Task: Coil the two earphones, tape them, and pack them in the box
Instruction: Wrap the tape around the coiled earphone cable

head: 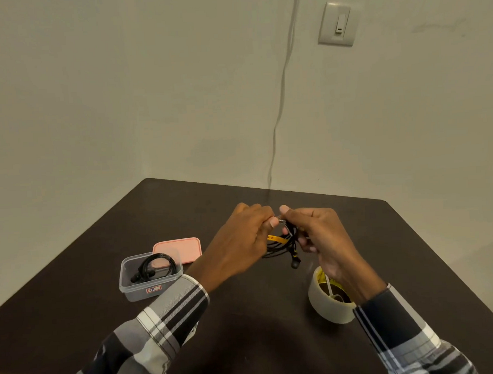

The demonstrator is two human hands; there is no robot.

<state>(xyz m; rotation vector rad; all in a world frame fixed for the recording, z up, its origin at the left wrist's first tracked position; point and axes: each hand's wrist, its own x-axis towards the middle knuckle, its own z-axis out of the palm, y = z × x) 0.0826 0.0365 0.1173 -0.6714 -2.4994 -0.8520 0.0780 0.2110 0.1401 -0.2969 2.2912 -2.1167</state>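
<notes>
Nearest the camera, two plaid sleeves (166, 326) come in from the bottom edge over a dark brown table (246, 342). By the right sleeve a roll of clear tape (330, 299) stands on the table w/ its yellow-tinged core facing up; the right wrist passes over its far-right rim.

Further in, both hands are raised above the table's middle, meeting fingertip to fingertip. The left hand (242, 240) has its fingers curled, thumb and forefinger pinching at the top of a coiled black-and-yellow earphone (287, 245). The right hand (317, 229) grips the same bundle from the other side, fingers wrapped round the loops. A small shiny bit sits right where the two thumbs meet — can't tell if it's tape or the plug. One earbud dangles below the coil, just above the table, and a yellow piece sticks out toward the left hand.

To the left, apart from the hands, a clear plastic box (131, 285) sits open w/ the other earphone (154, 268) — black, coiled — lying inside. The pink lid (183, 247) lies flat just behind the box, touching or nearly so.

Beyond the table edge: a pale wall, a thin cable (281, 100) running down it to the table's back edge, and a light switch (337, 24) up at the right.
</notes>
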